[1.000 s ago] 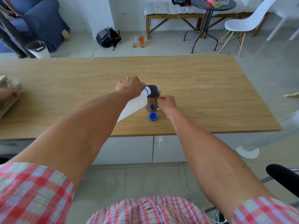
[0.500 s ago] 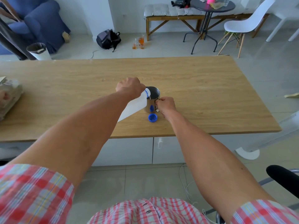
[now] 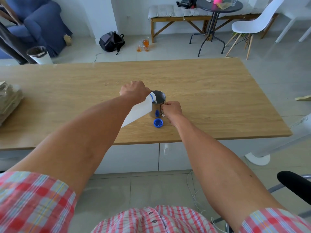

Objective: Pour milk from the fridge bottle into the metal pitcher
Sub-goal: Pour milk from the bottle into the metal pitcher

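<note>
A white milk bottle [image 3: 137, 111] is tipped steeply to the right, its blue-ringed mouth over the rim of the metal pitcher [image 3: 157, 107]. My left hand [image 3: 133, 91] grips the bottle near its neck. White milk runs from the mouth into the pitcher. The pitcher stands upright on the wooden table [image 3: 210, 101]. My right hand [image 3: 171, 109] is closed on the pitcher's handle at its right side. The bottle's blue cap [image 3: 158, 123] lies open side up on the table just in front of the pitcher.
A stack of papers [image 3: 9, 100] lies at the table's left edge. White cabinets [image 3: 134, 157] sit under the table. Beyond it are a bin [image 3: 39, 55], a backpack [image 3: 111, 41], glasses on the floor [image 3: 143, 45] and a white chair [image 3: 252, 26]. A black chair arm [image 3: 294, 182] is at lower right.
The bottle's mouth has dipped lower over the pitcher's rim and milk now flows. Both hands hold their places.
</note>
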